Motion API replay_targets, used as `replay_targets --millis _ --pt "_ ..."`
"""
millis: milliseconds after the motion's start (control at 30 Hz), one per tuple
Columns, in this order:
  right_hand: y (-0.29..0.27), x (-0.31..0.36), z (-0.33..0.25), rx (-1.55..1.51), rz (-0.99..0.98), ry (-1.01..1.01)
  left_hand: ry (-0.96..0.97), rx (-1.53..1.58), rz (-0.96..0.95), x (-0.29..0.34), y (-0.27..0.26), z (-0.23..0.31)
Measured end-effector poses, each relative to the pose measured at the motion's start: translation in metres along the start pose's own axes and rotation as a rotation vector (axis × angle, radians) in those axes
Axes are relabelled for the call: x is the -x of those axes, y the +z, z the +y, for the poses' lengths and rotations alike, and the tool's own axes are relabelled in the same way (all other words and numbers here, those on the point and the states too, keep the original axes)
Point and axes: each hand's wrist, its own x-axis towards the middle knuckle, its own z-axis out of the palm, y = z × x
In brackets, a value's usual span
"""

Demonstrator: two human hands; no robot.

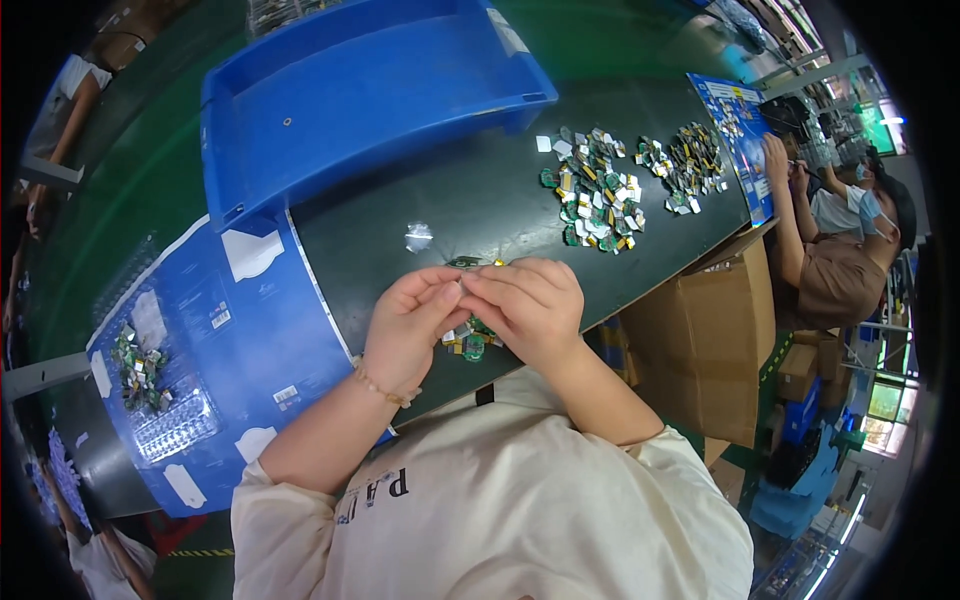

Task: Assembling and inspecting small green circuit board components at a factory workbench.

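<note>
Over the dark tabletop, close to my body, my left hand (412,312) and my right hand (535,308) meet fingertip to fingertip. Both are closed in a pinch, and whatever sits between them is too small and covered to make out. A beaded bracelet (385,390) circles my left wrist. Below my fingers lies a small heap of green, white and yellowish small parts (472,347), partly hidden by my hands. Beyond them, a small clear plastic piece (419,237) rests on the table.
A large blue bin (370,85) stands at the far left. Two piles of small parts, a larger pile (600,195) and a smaller pile (690,165), lie to the right. Blue printed card (250,330) covers the left side. A cardboard box (700,340) and a co-worker (845,250) are at right.
</note>
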Motion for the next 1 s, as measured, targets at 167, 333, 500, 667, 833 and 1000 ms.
replay_targets --millis 167,333,500,667,833,1000 --pt "-0.005 -0.007 0.001 -0.019 -0.020 -0.040 -0.028 0.026 -0.043 0.000 -0.001 0.000" --pt "-0.002 -0.008 0.001 -0.013 -0.008 -0.064 -0.037 0.020 -0.050 -0.002 -0.003 0.000" --pt "0.003 -0.008 0.009 -0.153 -0.023 0.020 -0.061 0.002 -0.031 -0.003 -0.004 -0.001" --pt "-0.012 -0.020 0.013 -0.257 -0.111 -0.034 -0.048 0.096 -0.011 0.000 0.002 0.006" --pt "-0.026 -0.067 0.019 -0.490 0.060 0.091 -0.063 0.092 -0.008 -0.001 -0.001 0.004" --pt "-0.006 -0.145 0.044 0.058 0.061 -0.001 -0.035 0.016 -0.032 -0.001 0.000 0.004"
